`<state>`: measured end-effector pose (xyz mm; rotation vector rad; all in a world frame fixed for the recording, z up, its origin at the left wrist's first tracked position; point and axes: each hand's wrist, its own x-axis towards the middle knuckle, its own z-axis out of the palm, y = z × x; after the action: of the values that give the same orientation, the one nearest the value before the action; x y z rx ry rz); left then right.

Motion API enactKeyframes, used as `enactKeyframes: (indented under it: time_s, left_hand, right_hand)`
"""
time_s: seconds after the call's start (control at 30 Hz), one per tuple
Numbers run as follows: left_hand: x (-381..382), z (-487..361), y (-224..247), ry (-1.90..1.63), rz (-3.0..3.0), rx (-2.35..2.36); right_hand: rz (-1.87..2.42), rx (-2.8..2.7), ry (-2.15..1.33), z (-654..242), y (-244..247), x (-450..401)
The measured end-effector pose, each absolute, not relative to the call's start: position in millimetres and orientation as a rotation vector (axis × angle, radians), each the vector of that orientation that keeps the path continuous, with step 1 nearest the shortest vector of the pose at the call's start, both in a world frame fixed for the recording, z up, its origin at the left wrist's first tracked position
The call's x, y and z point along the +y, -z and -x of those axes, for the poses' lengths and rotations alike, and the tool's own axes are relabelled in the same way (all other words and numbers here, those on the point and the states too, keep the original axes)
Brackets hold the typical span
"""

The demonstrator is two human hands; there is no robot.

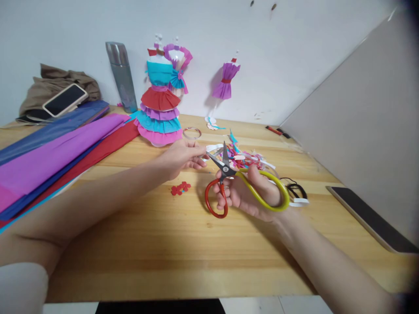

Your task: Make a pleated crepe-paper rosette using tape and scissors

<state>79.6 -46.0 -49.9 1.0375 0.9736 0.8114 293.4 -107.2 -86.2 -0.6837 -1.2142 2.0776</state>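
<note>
My right hand (250,194) holds a pair of scissors (225,169) with one yellow and one red handle loop. The thumb is through the yellow loop and fingers are in the red one. Its dark blades stand apart, pointing up and left. My left hand (183,157) is close to the blade tips, thumb and forefinger pinched together. What it pinches, if anything, I cannot make out; a white strip (214,148) shows just past the fingertips. Small red paper flowers (180,188) lie on the table below my left hand.
Colourful paper scraps (248,159) are heaped behind the scissors. A tiered paper dress on a stand (160,102) and a tape roll (192,133) are behind my left hand. Folded coloured sheets (65,146) lie left, near a bottle (121,78). A dark flat device (369,216) lies right.
</note>
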Motion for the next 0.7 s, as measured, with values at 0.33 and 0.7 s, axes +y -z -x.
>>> enactKeyframes:
  time_s: [0.33,0.7]
  left_hand:
    - [-53,-86,64,-0.832,-1.111,0.890]
    - [-58,-89,68,-0.846,-1.225,0.854]
  right_hand:
    - [0.689,-1.141,-2.010,-290,96,-103]
    - [0.710,-1.191,-1.877,-282,98,-105]
